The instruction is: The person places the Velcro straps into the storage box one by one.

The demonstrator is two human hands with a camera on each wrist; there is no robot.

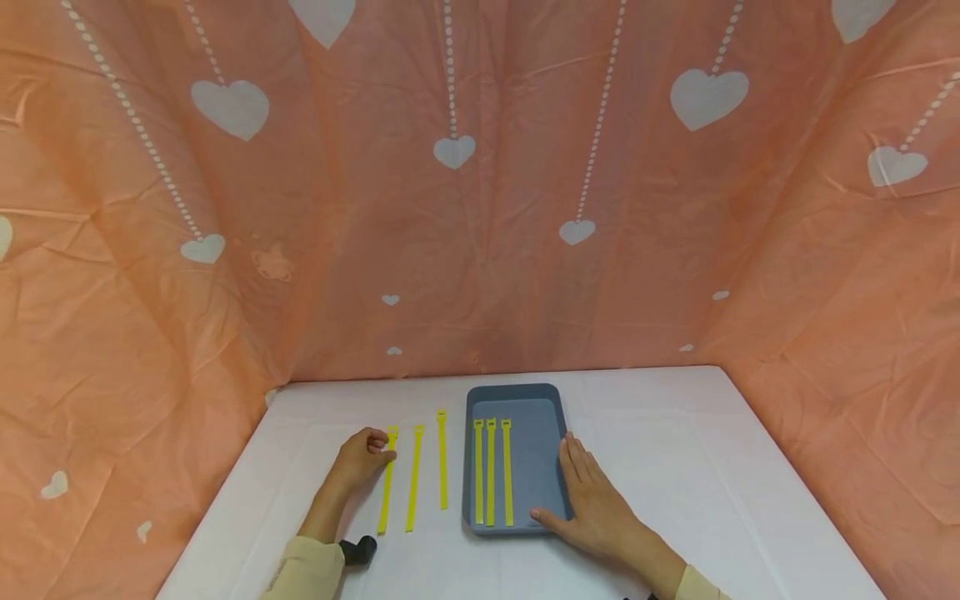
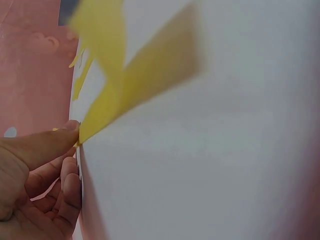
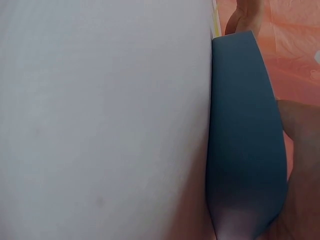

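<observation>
Sleeves: pale cuffs, left point(image 1: 309, 567) and right point(image 1: 697, 585), at my bottom edge of view; a black fitting point(image 1: 358, 552) sits by the left one.
Right hand: my right hand point(image 1: 596, 512) lies along the tray's right side, fingers straight and pressed together, thumb spread apart, its tip reaching over the near right part of the tray.
Left hand: my left hand point(image 1: 362, 457) has its fingers curled; thumb and index pinch the leftmost yellow strap just below its head.
Leftmost yellow strap: on the table's left point(image 1: 385, 498), head away from me, leaning slightly; its near part blurs in the left wrist view.
Loose straps: two more, a middle strap point(image 1: 414, 479) and a right-hand strap point(image 1: 442, 467), the latter set farther off, near the tray.
Tray: grey-blue point(image 1: 536, 467), long side running away from me.
Tray contents: three yellow straps point(image 1: 491, 475), side by side along the left half, heads at the far end.
Table: white cloth point(image 1: 712, 475).
Backdrop: orange sheeting point(image 1: 517, 317), pale hearts point(image 1: 453, 152).
</observation>
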